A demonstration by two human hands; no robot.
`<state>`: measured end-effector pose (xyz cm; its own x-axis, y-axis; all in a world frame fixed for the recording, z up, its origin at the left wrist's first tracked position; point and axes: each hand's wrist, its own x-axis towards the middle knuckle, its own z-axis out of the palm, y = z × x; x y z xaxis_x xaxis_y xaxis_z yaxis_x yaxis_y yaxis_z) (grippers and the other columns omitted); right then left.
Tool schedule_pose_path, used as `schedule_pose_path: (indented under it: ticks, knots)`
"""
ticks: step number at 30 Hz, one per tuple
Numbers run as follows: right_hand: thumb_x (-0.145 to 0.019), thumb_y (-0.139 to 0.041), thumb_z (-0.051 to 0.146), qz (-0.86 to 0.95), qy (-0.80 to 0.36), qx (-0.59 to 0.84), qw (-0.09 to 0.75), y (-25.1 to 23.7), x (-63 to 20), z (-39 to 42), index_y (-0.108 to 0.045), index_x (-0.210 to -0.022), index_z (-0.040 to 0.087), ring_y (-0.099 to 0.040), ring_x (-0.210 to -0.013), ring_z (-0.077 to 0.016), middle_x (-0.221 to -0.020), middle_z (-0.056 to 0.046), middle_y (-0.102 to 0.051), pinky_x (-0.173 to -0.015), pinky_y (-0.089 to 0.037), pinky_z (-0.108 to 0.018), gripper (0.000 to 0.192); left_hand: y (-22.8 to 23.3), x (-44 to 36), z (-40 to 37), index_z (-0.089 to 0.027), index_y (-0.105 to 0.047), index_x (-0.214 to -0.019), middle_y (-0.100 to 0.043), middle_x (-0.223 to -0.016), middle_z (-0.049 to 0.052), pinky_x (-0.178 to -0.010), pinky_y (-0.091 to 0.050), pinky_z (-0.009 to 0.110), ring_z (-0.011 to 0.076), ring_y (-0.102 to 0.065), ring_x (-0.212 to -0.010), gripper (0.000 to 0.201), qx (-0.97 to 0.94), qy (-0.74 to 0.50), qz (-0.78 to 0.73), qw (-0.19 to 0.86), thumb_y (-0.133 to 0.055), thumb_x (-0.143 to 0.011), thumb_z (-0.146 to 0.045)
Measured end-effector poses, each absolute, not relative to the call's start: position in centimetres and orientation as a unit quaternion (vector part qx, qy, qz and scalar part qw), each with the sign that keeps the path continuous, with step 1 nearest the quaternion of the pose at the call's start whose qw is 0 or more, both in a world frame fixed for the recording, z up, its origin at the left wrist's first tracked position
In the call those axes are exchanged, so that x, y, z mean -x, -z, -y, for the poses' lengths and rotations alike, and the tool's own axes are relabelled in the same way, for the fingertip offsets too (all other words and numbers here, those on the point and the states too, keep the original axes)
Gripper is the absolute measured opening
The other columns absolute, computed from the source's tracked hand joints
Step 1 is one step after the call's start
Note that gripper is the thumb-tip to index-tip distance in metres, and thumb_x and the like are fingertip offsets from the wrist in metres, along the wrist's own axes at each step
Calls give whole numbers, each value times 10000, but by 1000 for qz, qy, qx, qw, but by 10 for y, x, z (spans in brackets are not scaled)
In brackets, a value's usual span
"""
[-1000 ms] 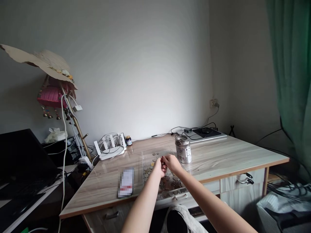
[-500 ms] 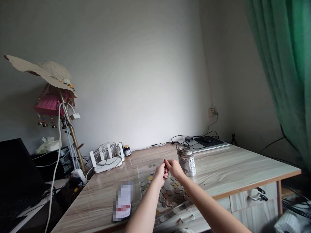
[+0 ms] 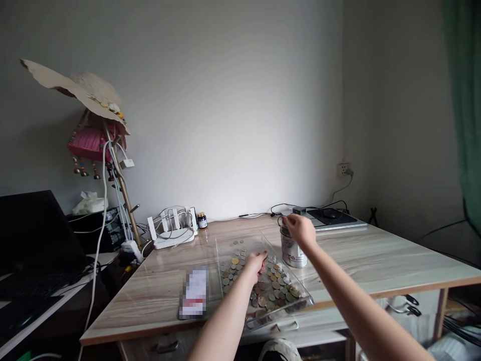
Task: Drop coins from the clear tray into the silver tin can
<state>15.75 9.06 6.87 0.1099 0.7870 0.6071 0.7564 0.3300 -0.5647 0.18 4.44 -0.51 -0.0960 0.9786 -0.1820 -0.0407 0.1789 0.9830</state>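
Sorting coins [image 3: 263, 281] from tray [image 3: 304, 300] into tin [image 3: 293, 250], right of tray. Right hand [image 3: 300, 230] pinched over tin mouth, likely dropping a coin. Left hand [image 3: 256, 262] curled on coins; next needs a clean single-coin pinch

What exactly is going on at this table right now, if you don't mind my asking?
A person is working over a clear tray of mixed coins on a wooden table. The left hand is down among the coins, while the right hand is over the open top of a metal tin standing beside the tray. Whether that hand holds a coin is too small to tell.
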Motion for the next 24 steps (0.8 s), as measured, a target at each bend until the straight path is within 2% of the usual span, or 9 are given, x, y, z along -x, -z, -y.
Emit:
schedule_pose_path:
  ticks: [4, 7, 12, 15, 20, 24]
  knots:
    - [-716, -552, 414, 691, -4, 651, 315, -92, -186, -124, -612, -602, 177, -487, -532, -112, -621, -39, -598, -468, -249, -223, 270, 11, -6, -46, -180, -394, -580, -294, -391, -95, -387, -44, 197, 22, -192, -294, 345, -424, -435, -582, 541, -590, -719, -428]
    - [-678, -588, 409, 697, 8, 669, 257, -92, -186, -137, -592, -569, 167, -484, -505, -115, -586, -42, -581, -467, -257, -234, 265, 15, -8, -48, -177, -411, -576, -294, -378, -91, -395, -49, 200, 27, -185, -298, 339, -429, -412, -596, 539, -592, -722, -423]
    - [-672, -596, 284, 701, 28, 672, 238, -89, -173, -143, -611, -591, 144, -518, -533, -133, -625, -70, -597, -491, -289, -246, 162, 17, -9, -52, -173, -414, -563, -299, -374, -84, -405, -59, 203, 29, -169, -302, 337, -421, -392, -614, 541, -568, -745, -411]
    - [-701, -587, 279, 712, 43, 661, 231, -93, -169, -134, -624, -608, 125, -542, -582, -154, -646, -99, -605, -535, -322, -254, 184, 7, -5, -52, -176, -410, -568, -293, -386, -82, -406, -62, 204, 32, -181, -306, 346, -413, -396, -612, 546, -523, -769, -433]
    - [-836, -402, 259, 796, 133, 475, 350, -90, -150, -94, -648, -808, 160, -546, -743, -161, -805, -94, -629, -617, -346, -245, 267, -25, 17, -52, -172, -443, -629, -309, -443, -86, -391, -69, 199, 21, -203, -322, 327, -431, -430, -567, 554, -541, -746, -462]
    - [-811, -436, 284, 860, 5, 380, 339, -76, -122, -77, -655, -870, 188, -539, -657, -132, -767, -43, -638, -577, -351, -224, 247, -41, 39, -57, -164, -452, -626, -305, -453, -90, -386, -17, 210, 8, -180, -324, 386, -481, -460, -502, 552, -630, -641, -507]
